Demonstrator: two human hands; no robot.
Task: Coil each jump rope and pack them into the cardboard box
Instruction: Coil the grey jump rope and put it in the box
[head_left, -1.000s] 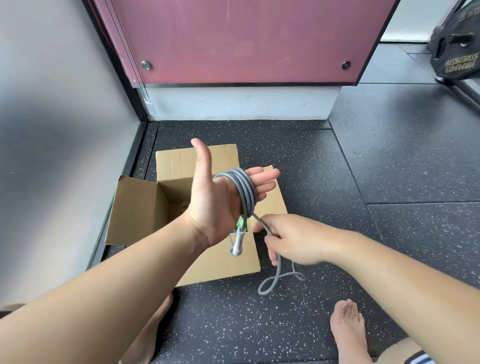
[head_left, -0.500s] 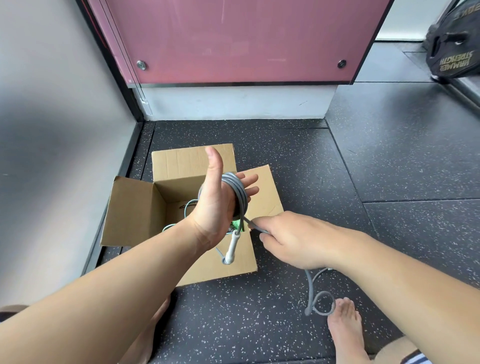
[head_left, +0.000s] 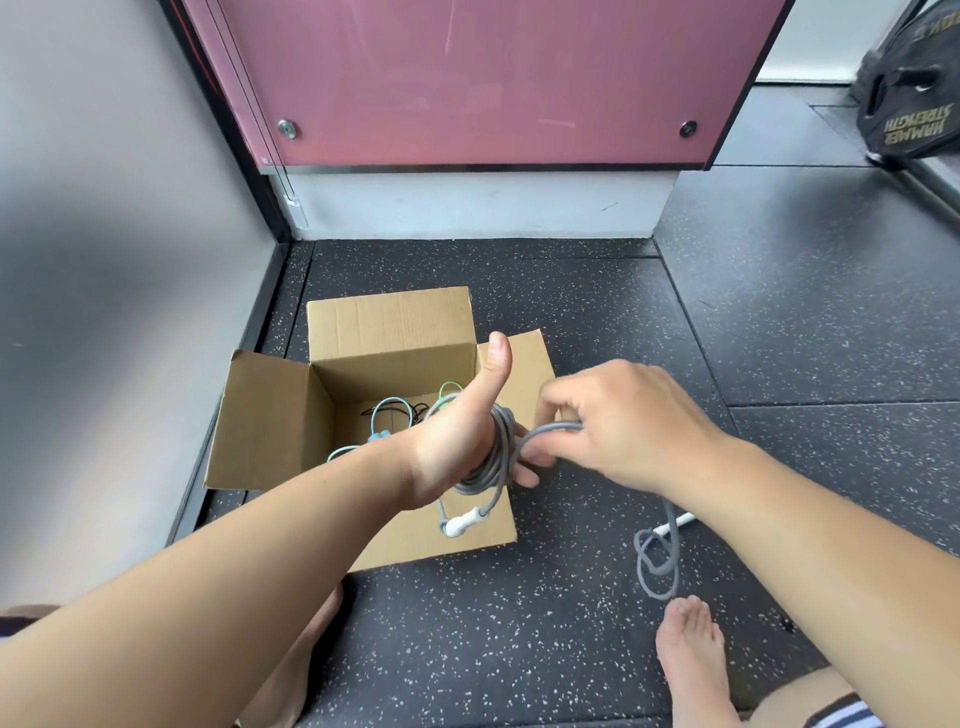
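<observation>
A grey jump rope (head_left: 493, 457) is wound in several turns round the fingers of my left hand (head_left: 457, 441), whose thumb points up over the open cardboard box (head_left: 270, 415). One white handle (head_left: 462, 522) dangles below that hand. My right hand (head_left: 618, 421) pinches the rope's free strand just right of the coil. The rest of the rope (head_left: 657, 564) trails on the floor beside the second white handle (head_left: 675, 522). Inside the box lie other coiled ropes (head_left: 389, 415), blue, green and black.
The box stands in a corner, with a grey wall (head_left: 104, 312) on the left and a pink panel (head_left: 467, 78) behind. Black speckled rubber floor (head_left: 779, 338) spreads to the right. My bare feet (head_left: 691, 654) rest near the loose rope. A black weight plate (head_left: 909, 104) leans at far right.
My left hand has dropped lower over the box with the coil. My right hand has swung the free strand up and over towards the coil; the trailing rope has shortened.
</observation>
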